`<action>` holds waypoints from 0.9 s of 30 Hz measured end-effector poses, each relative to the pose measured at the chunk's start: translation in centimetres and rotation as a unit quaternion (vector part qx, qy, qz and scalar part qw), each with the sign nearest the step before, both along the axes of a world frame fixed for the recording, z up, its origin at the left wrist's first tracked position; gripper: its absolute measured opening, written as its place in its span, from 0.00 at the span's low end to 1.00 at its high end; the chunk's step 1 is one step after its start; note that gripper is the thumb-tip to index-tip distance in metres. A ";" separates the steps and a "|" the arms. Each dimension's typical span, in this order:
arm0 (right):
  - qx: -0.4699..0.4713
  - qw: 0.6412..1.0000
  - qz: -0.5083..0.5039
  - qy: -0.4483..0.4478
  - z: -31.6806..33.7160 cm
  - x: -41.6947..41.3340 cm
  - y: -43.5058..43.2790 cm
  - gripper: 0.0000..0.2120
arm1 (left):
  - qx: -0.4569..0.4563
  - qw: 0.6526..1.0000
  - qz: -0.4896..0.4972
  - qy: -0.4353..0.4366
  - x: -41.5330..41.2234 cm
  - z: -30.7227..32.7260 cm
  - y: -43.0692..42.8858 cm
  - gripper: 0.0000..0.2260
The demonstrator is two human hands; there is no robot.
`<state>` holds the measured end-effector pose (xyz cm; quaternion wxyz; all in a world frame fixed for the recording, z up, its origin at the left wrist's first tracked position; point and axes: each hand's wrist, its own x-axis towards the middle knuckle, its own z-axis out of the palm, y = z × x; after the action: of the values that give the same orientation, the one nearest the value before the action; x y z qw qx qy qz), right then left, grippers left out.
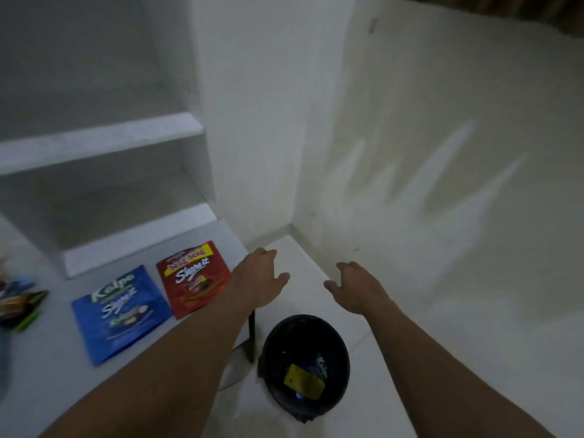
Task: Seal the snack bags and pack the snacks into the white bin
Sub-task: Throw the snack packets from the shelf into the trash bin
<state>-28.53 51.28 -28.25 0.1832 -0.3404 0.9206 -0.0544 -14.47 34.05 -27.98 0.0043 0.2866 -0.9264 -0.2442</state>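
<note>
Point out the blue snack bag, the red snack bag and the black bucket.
blue snack bag [121, 314]: head view, front centre.
red snack bag [194, 279]: head view, front centre.
black bucket [276, 349]: head view, left inner wall.

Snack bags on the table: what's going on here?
A person holds both hands out near the table corner, the left hand and right hand open and empty. A blue bag and a red bag lie flat on the table, untouched. A black bucket on the floor holds wrappers.

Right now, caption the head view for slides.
Left hand, right hand open, empty; blue bag, red bag on table; black bin on floor.
</note>
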 end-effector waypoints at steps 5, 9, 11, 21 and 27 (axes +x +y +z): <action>-0.018 0.999 0.038 0.035 6.0 4.8 -4.3 0.30 | -0.016 0.998 0.054 0.000 7.8 6.0 -3.7 0.32; -0.035 0.996 0.082 0.023 8.5 8.8 -8.7 0.31 | -0.010 0.994 0.111 0.009 13.7 7.7 -6.3 0.28; -0.036 0.994 0.100 0.011 8.9 10.4 -10.6 0.31 | -0.014 0.992 0.127 -0.001 16.3 7.8 -7.5 0.28; -0.043 0.979 0.192 -0.048 5.7 14.1 -21.9 0.27 | 0.002 0.969 0.239 -0.057 23.0 5.0 -15.1 0.32; -0.017 0.965 0.251 -0.072 1.4 12.1 -28.5 0.30 | 0.035 0.947 0.304 -0.097 22.3 0.4 -19.0 0.37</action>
<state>-16.44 22.77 -26.83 0.2510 -0.5588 0.7890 -0.0468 7.80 15.00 -27.58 -0.0218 0.5768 -0.7822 -0.2346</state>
